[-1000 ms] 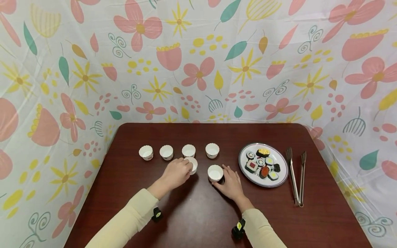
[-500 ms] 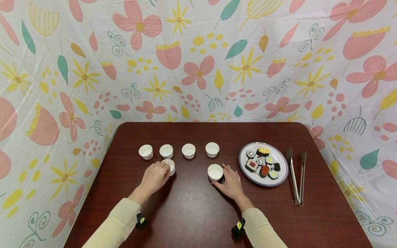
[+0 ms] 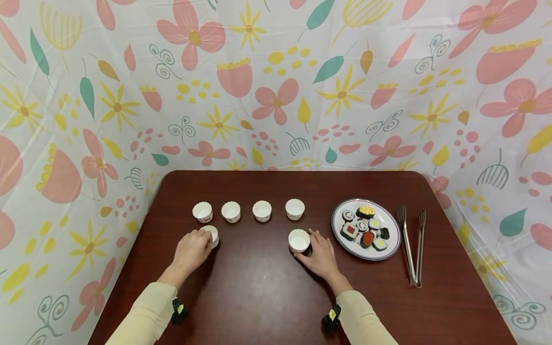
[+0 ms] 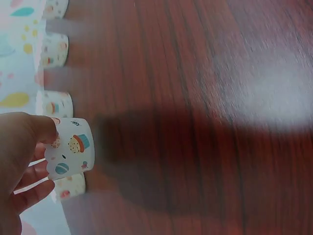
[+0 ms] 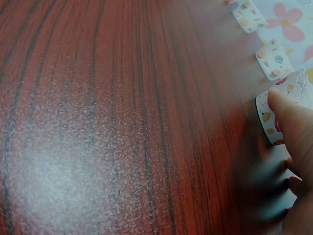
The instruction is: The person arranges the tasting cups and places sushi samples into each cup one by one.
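My left hand point(image 3: 191, 249) pinches the rim of a white paper baking cup point(image 4: 73, 147) printed with little cakes. In the head view that cup is in front of the leftmost cup point(image 3: 202, 212) of a back row; whether it touches the table I cannot tell. Toward the middle right, my right hand point(image 3: 321, 254) holds another paper baking cup point(image 3: 299, 240) at its side, with the thumb point(image 5: 283, 107) against the printed wall. This cup stands upright and shows nothing inside. More white cups, the second point(image 3: 231, 212), third point(image 3: 262, 211) and rightmost point(image 3: 295, 209), complete the row behind.
On the right stands a white plate point(image 3: 345, 249) with a dark rim, bearing several sushi pieces point(image 3: 368, 238). Metal tongs point(image 3: 416, 268) lie beyond it, arms spread. The dark red wooden table point(image 3: 267, 306) meets a flowered cloth point(image 3: 276, 139) at the back.
My left hand has carried its baking cup leftward, from before the third cup of the row to before the leftmost one. The right hand and its cup have stayed put.
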A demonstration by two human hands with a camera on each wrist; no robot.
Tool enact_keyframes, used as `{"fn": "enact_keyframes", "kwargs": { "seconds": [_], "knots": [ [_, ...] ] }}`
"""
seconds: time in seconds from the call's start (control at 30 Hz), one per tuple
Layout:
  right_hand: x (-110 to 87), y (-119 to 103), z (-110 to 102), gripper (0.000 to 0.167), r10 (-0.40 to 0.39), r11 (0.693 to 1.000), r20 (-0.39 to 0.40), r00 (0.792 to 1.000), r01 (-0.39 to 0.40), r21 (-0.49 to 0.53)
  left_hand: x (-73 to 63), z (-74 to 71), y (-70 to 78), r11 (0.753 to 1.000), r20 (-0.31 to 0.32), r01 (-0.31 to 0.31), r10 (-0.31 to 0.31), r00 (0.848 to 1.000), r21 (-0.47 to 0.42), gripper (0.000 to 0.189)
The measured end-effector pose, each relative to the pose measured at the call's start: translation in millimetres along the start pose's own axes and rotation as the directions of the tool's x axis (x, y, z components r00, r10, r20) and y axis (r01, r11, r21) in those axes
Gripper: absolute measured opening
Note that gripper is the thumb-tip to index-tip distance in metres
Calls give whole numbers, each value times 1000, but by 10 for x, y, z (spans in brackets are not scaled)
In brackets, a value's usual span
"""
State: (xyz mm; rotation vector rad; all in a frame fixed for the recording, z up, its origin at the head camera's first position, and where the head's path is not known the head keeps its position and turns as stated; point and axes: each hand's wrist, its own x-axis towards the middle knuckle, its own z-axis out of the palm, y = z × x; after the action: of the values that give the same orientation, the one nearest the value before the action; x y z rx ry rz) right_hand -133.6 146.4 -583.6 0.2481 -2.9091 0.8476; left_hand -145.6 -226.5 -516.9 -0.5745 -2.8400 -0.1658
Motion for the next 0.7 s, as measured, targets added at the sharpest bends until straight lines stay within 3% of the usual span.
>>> {"fn": "enact_keyframes", "kwargs": {
  "seconds": [0.3,0.7],
  "knots": [
    [4,8,11,74,2,1000,-9,1000,-2,-4,-108,44,-172,998,-7,61,-61,998,3,21],
    [4,3,10,74,6,1000,-4,1000,-6,-12,-176,42,-226,995,26,101,-101,995,3,22]
  ]
}}
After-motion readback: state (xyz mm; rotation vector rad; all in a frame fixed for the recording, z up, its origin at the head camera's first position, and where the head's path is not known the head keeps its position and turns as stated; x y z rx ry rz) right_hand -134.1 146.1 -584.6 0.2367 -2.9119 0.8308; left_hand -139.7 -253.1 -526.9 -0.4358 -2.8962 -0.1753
